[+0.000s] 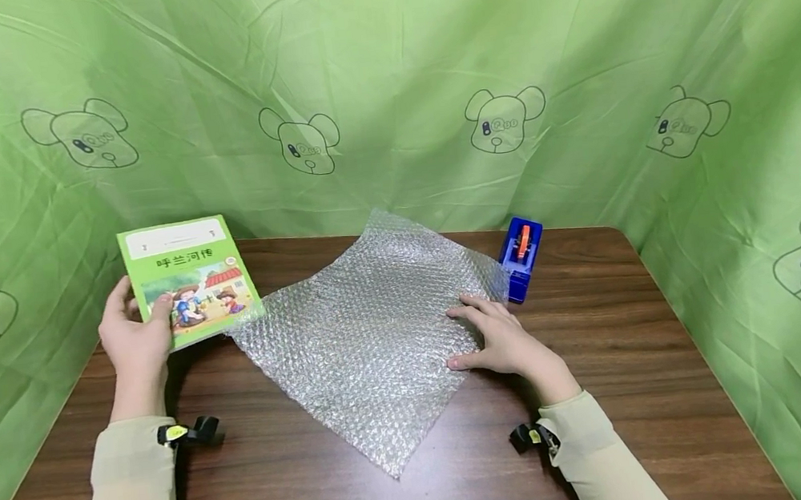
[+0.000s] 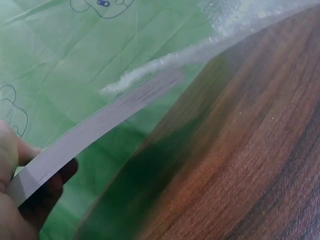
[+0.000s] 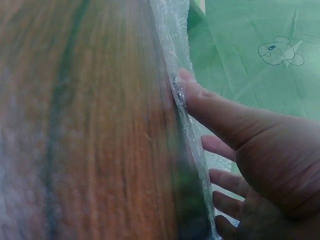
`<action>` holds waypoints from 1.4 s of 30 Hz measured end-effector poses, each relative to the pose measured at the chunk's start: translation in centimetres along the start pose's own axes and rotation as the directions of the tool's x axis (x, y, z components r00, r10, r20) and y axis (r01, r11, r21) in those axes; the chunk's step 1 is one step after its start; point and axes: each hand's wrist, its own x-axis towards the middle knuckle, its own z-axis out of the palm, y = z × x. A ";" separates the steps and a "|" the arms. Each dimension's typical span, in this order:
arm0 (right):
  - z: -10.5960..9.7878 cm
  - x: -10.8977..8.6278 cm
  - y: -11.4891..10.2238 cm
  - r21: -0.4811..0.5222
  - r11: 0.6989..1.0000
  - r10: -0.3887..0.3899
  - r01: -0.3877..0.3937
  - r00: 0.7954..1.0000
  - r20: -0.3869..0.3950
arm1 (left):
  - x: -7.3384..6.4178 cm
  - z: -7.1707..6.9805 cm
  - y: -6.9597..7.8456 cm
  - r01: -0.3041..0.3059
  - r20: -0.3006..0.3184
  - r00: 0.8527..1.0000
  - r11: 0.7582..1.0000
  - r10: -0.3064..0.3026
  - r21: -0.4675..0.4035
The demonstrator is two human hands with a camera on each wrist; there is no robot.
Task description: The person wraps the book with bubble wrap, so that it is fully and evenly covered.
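One green book (image 1: 191, 258) sits pinched in our left grip (image 1: 134, 328), while our right grip (image 1: 498, 341), loosely spread, touches the bubble wrap (image 1: 364, 326).

left grip (image 1: 134, 328) pinching, right grip (image 1: 499, 341) spread

the left arm (image 1: 128, 489) and right arm (image 1: 604, 452) reach in from the bottom of the head view, well apart. the left arm runs nearly straight ahead to a bare left wrist (image 1: 138, 394); the left thumb (image 1: 162, 309) lies in front and the left fingers (image 1: 118, 300) curl behind. the right arm slants inward, the right wrist (image 1: 554, 380) bare too. the right thumb (image 3: 215, 107) stands off from the right fingers (image 3: 227, 182), which are parted and slightly bent, back of the grip turned up.
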 end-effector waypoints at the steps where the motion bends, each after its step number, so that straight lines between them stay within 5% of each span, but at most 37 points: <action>1: 0.0 0.0 0.0 0.001 1.000 0.001 -0.001 1.000 0.000 | 0.0 0.0 0.1 0.004 -0.030 1.000 0.999 -0.005 -0.041; 7: -0.2 -0.1 0.2 0.003 1.000 0.003 -0.003 1.000 -0.003 | 0.0 0.0 0.7 0.009 -0.124 0.991 0.974 -0.039 -0.228; 12: -0.3 -0.1 0.2 0.001 1.000 -0.003 0.003 1.000 -0.007 | -0.4 0.7 1.1 0.000 -0.124 0.991 0.951 -0.040 -0.308; 23: -0.5 -0.1 0.3 0.001 1.000 0.001 -0.001 1.000 -0.010 | -4.7 6.3 2.9 -0.010 0.091 0.995 0.966 0.035 -0.259; 34: -0.5 -0.3 0.5 0.012 1.000 0.027 -0.027 1.000 0.010 | -10.0 10.6 3.6 -0.072 0.294 0.948 0.984 0.118 -0.162; 42: 0.0 -0.1 0.3 0.019 1.000 0.009 -0.009 1.000 0.009 | -11.6 11.8 4.2 -0.087 0.353 0.926 0.985 0.136 -0.151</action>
